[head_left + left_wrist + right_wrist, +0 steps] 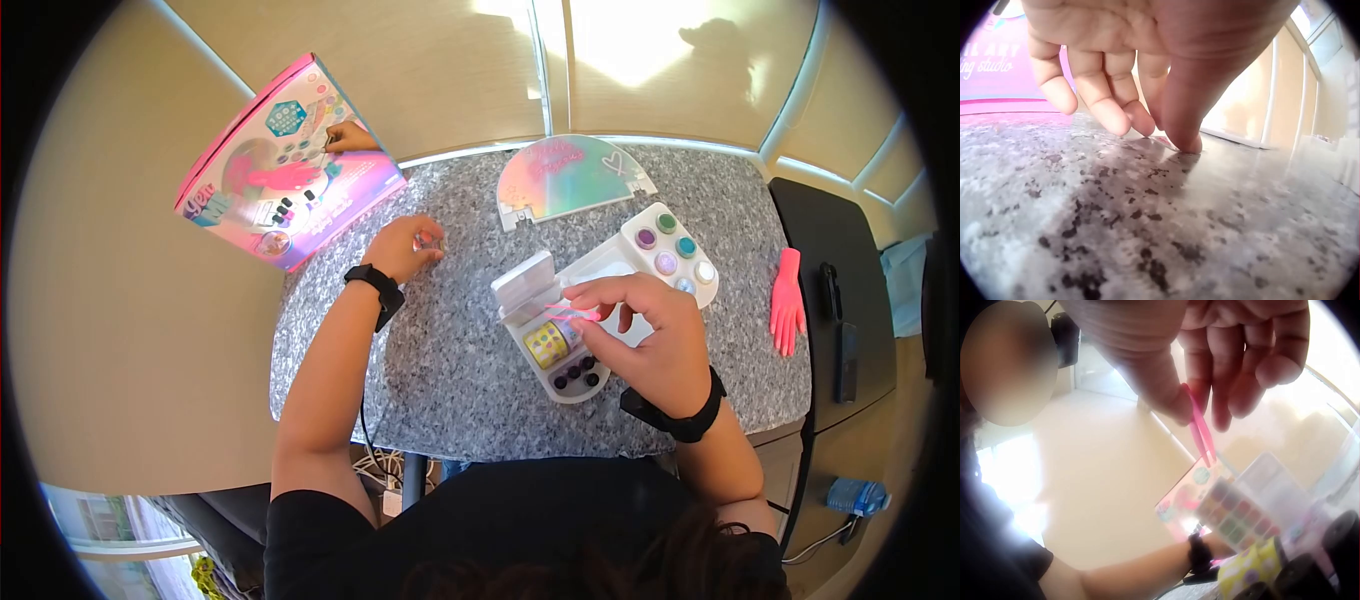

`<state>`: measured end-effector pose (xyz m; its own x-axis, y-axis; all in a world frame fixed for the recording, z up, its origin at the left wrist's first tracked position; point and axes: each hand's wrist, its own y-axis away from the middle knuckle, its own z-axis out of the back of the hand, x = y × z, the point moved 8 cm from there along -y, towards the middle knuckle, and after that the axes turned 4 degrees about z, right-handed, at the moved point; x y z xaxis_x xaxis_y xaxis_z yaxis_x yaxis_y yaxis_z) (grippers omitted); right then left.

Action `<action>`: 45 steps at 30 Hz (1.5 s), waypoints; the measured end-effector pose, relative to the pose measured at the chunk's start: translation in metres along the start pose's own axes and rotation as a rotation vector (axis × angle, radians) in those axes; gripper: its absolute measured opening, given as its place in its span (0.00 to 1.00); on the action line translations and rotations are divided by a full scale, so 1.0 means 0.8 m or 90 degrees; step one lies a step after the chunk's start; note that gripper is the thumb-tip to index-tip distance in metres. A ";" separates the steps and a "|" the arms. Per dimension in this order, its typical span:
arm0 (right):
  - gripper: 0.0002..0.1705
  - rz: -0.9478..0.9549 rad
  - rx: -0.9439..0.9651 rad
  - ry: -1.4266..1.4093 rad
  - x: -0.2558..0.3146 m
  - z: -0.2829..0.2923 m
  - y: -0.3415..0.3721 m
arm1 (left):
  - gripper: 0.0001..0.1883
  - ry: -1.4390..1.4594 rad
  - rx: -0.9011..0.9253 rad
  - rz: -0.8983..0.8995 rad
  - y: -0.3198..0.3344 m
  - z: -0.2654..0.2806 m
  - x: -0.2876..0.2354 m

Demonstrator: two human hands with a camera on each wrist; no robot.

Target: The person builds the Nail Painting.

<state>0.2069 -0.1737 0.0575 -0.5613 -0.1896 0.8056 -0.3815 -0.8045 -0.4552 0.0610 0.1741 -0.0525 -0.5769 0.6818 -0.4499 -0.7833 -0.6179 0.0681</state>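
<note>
My right hand (650,335) pinches pink tweezers (1200,428) between thumb and forefinger, their tips pointing left over the white nail art case (515,325). Inside that case are a yellow patterned roll (545,345) and several small black-capped bottles (573,373); a clear lid (525,280) stands raised at its left side. Low on the tabletop, my left hand (400,248) holds a small clear piece with some pink on it (1163,141) between thumb and fingertips. Most of that piece is hidden by the fingers.
A large pink nail art box (300,165) stands at the back left. Behind the case lies a pastel half-round panel (570,180). Several round pots of colour (665,262) sit in the case's far end. A pink model hand (788,305) lies at the table's right edge.
</note>
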 end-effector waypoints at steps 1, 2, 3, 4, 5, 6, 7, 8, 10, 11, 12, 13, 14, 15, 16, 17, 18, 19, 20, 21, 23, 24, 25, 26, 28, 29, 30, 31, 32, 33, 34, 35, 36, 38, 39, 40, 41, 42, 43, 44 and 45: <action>0.12 0.012 -0.014 -0.004 0.001 0.001 0.001 | 0.16 0.000 -0.001 -0.001 0.001 0.002 0.001; 0.12 0.013 -0.014 -0.003 0.001 0.000 0.002 | 0.16 0.026 0.020 0.019 0.003 0.000 0.004; 0.12 0.017 -0.016 -0.005 0.003 0.001 0.003 | 0.16 0.052 0.041 0.039 0.005 -0.002 0.006; 0.12 0.021 -0.017 -0.006 0.004 0.001 0.003 | 0.16 0.052 0.040 0.037 0.007 0.000 0.006; 0.12 0.022 -0.018 -0.005 0.003 0.001 0.005 | 0.16 0.037 0.042 0.031 0.010 0.001 0.004; 0.12 0.044 -0.022 0.000 0.004 0.001 0.006 | 0.15 0.023 0.043 0.024 0.015 0.002 0.000; 0.12 0.066 -0.025 0.005 0.006 0.002 0.008 | 0.15 0.023 0.043 0.023 0.022 0.001 -0.003; 0.12 0.068 -0.026 0.005 0.008 0.003 0.010 | 0.14 0.181 0.012 0.064 0.033 0.003 -0.002; 0.12 0.091 -0.055 -0.027 0.012 0.003 0.009 | 0.11 0.437 -0.072 0.105 0.068 0.016 -0.023; 0.12 0.096 -0.059 -0.032 0.011 0.001 0.008 | 0.10 0.583 -0.093 0.083 0.087 0.015 -0.036; 0.12 0.084 -0.078 -0.080 0.006 0.000 0.010 | 0.08 0.686 -0.105 0.099 0.108 0.007 -0.045; 0.12 0.068 -0.095 -0.128 0.001 -0.001 0.012 | 0.08 0.810 -0.077 0.090 0.129 -0.003 -0.066; 0.13 0.075 -0.094 -0.150 -0.001 -0.003 0.011 | 0.08 0.876 -0.045 0.077 0.148 -0.011 -0.088; 0.13 0.070 -0.093 -0.150 -0.001 -0.006 0.009 | 0.08 0.945 -0.013 0.066 0.163 -0.021 -0.106; 0.14 0.070 -0.102 -0.176 0.000 -0.009 0.007 | 0.08 0.947 -0.010 0.071 0.173 -0.031 -0.116; 0.14 0.071 -0.112 -0.200 0.001 -0.011 0.005 | 0.08 0.962 0.009 0.066 0.179 -0.042 -0.128; 0.14 0.068 -0.112 -0.197 0.001 -0.014 0.005 | 0.08 0.977 0.029 0.059 0.182 -0.050 -0.138; 0.14 0.063 -0.110 -0.198 -0.001 -0.018 0.005 | 0.08 0.980 0.033 0.058 0.183 -0.056 -0.144; 0.14 0.057 -0.108 -0.199 -0.002 -0.021 0.006 | 0.08 1.001 0.039 0.066 0.184 -0.062 -0.149; 0.14 0.054 -0.109 -0.195 -0.001 -0.023 0.007 | 0.08 1.021 0.045 0.074 0.185 -0.067 -0.151; 0.13 0.048 -0.126 -0.198 -0.001 -0.023 0.008 | 0.09 1.065 0.054 0.059 0.182 -0.072 -0.152; 0.13 0.047 -0.122 -0.197 0.000 -0.024 0.008 | 0.08 1.068 0.052 0.049 0.182 -0.073 -0.154; 0.12 0.049 -0.131 -0.193 0.002 -0.023 0.007 | 0.08 1.071 0.049 0.038 0.182 -0.073 -0.156; 0.12 0.051 -0.139 -0.190 0.003 -0.022 0.007 | 0.08 1.072 0.047 0.040 0.182 -0.073 -0.157; 0.13 0.053 -0.136 -0.189 0.002 -0.023 0.008 | 0.08 1.067 0.059 0.009 0.183 -0.069 -0.164; 0.13 0.057 -0.136 -0.187 0.002 -0.023 0.009 | 0.08 1.068 0.058 0.011 0.183 -0.069 -0.163; 0.13 0.056 -0.135 -0.187 0.002 -0.023 0.009 | 0.08 1.064 0.055 0.000 0.183 -0.068 -0.164; 0.13 0.061 -0.139 -0.183 0.003 -0.022 0.010 | 0.08 1.061 0.052 -0.010 0.183 -0.067 -0.165; 0.13 0.067 -0.144 -0.180 0.004 -0.021 0.010 | 0.08 1.061 0.051 -0.009 0.184 -0.067 -0.164; 0.13 0.066 -0.142 -0.181 0.003 -0.021 0.011 | 0.08 1.062 0.047 -0.011 0.185 -0.066 -0.165; 0.13 0.066 -0.141 -0.185 0.002 -0.021 0.011 | 0.08 1.063 0.042 -0.014 0.186 -0.066 -0.165; 0.13 0.065 -0.140 -0.189 0.001 -0.021 0.011 | 0.08 1.064 0.041 -0.013 0.186 -0.066 -0.165; 0.13 0.065 -0.139 -0.190 0.001 -0.021 0.012 | 0.08 1.061 0.037 -0.018 0.187 -0.065 -0.166; 0.13 0.063 -0.147 -0.194 0.002 -0.020 0.012 | 0.08 1.058 0.033 -0.022 0.187 -0.063 -0.167; 0.13 0.063 -0.146 -0.194 0.002 -0.020 0.012 | 0.08 1.054 0.033 -0.020 0.187 -0.064 -0.168; 0.13 0.066 -0.148 -0.192 0.003 -0.019 0.013 | 0.08 1.051 0.034 -0.018 0.187 -0.064 -0.168; 0.13 0.070 -0.150 -0.190 0.003 -0.018 0.013 | 0.08 1.051 0.033 -0.017 0.187 -0.064 -0.167; 0.13 0.069 -0.149 -0.190 0.003 -0.017 0.013 | 0.08 1.049 0.033 -0.020 0.187 -0.064 -0.167; 0.13 0.062 -0.145 -0.190 0.001 -0.018 0.013 | 0.08 1.046 0.033 -0.023 0.187 -0.064 -0.168; 0.13 0.054 -0.140 -0.190 0.000 -0.019 0.014 | 0.08 1.046 0.034 -0.022 0.187 -0.064 -0.168; 0.13 0.054 -0.141 -0.190 0.000 -0.019 0.014 | 0.08 1.041 0.029 -0.025 0.187 -0.063 -0.168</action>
<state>0.1917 -0.1746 0.0465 -0.3717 -0.4317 0.8219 -0.5104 -0.6445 -0.5693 0.0330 -0.0300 -0.0266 0.2637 -0.4389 -0.8590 -0.8135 -0.5796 0.0464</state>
